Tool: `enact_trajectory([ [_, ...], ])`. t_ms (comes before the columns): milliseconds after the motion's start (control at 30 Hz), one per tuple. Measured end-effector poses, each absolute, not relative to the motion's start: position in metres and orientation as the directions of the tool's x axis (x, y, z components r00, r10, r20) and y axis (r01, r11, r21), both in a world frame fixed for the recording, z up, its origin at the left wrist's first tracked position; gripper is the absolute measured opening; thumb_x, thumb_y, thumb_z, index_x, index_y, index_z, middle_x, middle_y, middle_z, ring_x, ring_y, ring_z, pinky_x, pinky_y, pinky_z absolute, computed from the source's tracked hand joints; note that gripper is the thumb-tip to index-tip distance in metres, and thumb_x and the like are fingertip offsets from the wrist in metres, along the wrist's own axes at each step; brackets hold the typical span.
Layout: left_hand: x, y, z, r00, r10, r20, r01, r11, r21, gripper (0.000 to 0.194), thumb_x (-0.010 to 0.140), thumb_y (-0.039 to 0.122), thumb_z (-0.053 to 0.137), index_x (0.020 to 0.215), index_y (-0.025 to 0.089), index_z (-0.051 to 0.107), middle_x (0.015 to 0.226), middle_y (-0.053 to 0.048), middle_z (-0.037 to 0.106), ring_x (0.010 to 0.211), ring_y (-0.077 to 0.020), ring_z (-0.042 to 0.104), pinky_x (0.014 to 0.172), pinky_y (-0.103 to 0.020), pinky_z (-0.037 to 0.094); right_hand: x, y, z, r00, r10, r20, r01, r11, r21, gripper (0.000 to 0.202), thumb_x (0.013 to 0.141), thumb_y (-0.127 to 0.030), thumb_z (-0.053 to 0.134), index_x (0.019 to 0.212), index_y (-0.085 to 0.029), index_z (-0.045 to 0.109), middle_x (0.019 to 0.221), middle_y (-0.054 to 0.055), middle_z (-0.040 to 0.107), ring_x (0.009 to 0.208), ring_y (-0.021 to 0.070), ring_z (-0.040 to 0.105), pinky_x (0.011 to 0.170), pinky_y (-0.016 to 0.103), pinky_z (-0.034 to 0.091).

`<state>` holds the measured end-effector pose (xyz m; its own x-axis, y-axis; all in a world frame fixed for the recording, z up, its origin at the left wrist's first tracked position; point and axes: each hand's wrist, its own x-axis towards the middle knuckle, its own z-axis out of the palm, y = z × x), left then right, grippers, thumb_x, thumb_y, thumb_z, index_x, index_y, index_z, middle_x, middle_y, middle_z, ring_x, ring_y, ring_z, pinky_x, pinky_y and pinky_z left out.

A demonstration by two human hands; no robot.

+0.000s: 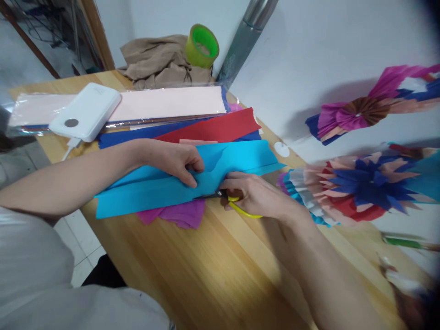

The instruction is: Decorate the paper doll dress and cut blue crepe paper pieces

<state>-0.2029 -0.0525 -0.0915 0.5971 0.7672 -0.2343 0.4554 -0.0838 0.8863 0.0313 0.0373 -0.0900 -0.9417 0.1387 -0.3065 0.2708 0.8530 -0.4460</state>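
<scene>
Bright blue crepe paper (pixel 147 198) lies folded in a long strip across the table. My left hand (pixel 180 161) is closed on it near the middle, with thumb and fingers pinching a raised fold. In my right hand (pixel 256 192) is a pair of scissors (pixel 245 211) with yellow handles. Their dark blades point left at the near edge of the blue paper, partly hidden by it. Beneath the blue paper a magenta piece of paper (pixel 184 214) sticks out. Red paper (pixel 220 126) and dark blue paper (pixel 120 136) lie just behind.
A white power bank (pixel 85 110) with a cable rests on a plastic-wrapped pale pink paper pack (pixel 172 101). Behind are brown cloth (pixel 154 59), a green tape roll (pixel 202 46) and a metal flask (pixel 242 43). Paper flowers (pixel 371 178) stand against the wall at right.
</scene>
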Motion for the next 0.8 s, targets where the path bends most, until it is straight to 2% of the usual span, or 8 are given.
enact_trajectory([
  [200,-0.2001,-0.0537,-0.0888,0.549,0.823,-0.148,0.433,-0.128,0.892,0.037,0.076,0.029,0.06,0.053,0.019,0.033,0.058,0.005,0.022,0.054,-0.0081,0.024,0.051,-0.026,0.021,0.0355,0.0408,-0.0919,-0.956,0.124,-0.267,0.238,0.86,-0.452,0.013,0.075,-0.02,0.069,0.088,-0.019,0.069,0.085,0.003,0.063,0.073,0.0137,0.057,0.061,0.023,0.039],
  [467,-0.1978,-0.0547,-0.0891,0.559,0.819,-0.126,0.409,-0.141,0.902,0.039,0.077,0.03,0.06,0.053,0.019,0.031,0.058,0.006,0.021,0.053,-0.0077,0.024,0.05,-0.026,0.021,0.0325,0.0396,-0.0922,-0.96,0.115,-0.256,0.226,0.858,-0.462,0.016,0.075,-0.019,0.07,0.09,-0.019,0.071,0.084,0.003,0.065,0.073,0.0146,0.058,0.062,0.024,0.039],
  [800,-0.198,-0.0538,-0.0932,0.576,0.806,-0.138,0.404,-0.134,0.905,0.04,0.077,0.03,0.06,0.053,0.019,0.03,0.057,0.006,0.022,0.053,-0.0082,0.025,0.048,-0.026,0.021,0.0316,0.0364,-0.0942,-0.966,0.081,-0.247,0.195,0.854,-0.482,0.01,0.075,-0.009,0.063,0.075,-0.018,0.068,0.075,0.002,0.067,0.068,0.0122,0.058,0.059,0.022,0.036],
])
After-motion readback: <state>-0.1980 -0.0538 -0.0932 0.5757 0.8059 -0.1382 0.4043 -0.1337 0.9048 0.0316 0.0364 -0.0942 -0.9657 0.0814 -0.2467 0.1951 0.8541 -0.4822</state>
